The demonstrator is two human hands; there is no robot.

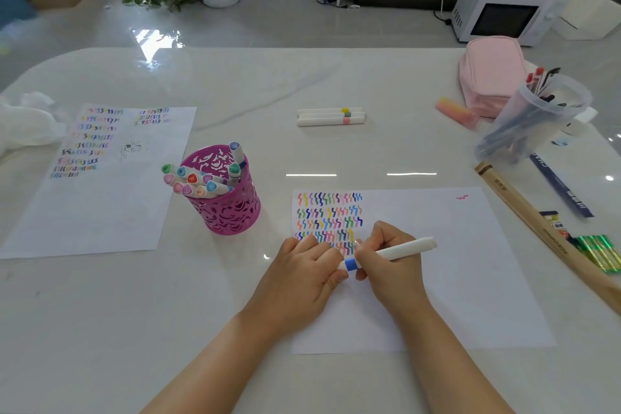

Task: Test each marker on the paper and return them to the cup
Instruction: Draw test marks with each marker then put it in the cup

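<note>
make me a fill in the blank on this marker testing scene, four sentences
1. The left hand and right hand both grip a white marker with a ____ band.
2. The cup stands to the ____ of the paper under the hands.
3. Beyond that paper, ____ capped markers lie side by side on the table.
4. The soft pouch at the far right is ____.
Missing words: blue; left; three; pink.

Bare desk (336, 158) between paper (437, 262) and purple cup (228, 208); three markers (331, 117) lie further back, clear jar (534, 118) crowds right.
</note>
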